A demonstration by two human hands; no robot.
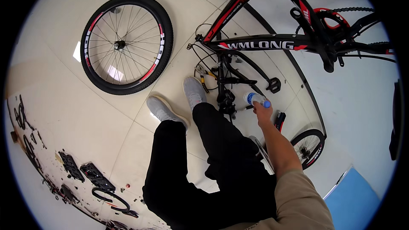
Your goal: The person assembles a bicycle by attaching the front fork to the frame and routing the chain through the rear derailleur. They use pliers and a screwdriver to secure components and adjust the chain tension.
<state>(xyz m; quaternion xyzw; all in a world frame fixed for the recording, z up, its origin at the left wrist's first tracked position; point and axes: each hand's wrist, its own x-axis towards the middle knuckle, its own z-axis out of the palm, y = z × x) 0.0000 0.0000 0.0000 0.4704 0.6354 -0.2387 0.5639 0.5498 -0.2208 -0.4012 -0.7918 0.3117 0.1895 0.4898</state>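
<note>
My right hand point(263, 113) is closed round a clear plastic water bottle point(254, 98) with a blue cap and a blue label. The bottle is tilted beside the front end of a black and red bicycle frame point(260, 45). Just beyond the hand a black pedal point(274, 85) shows. Handlebar parts and cables point(221, 81) lie left of the bottle, close to my right shoe point(194, 90). My left hand is out of the picture.
A bicycle wheel point(167, 30) lies on the tiled floor at the far left; another wheel point(316, 155) is at the right by the wall. Pliers with yellow grips point(202, 79) lie near my shoes. Toolbox halves point(97, 176) and scattered parts lie lower left. A blue panel point(353, 198) stands lower right.
</note>
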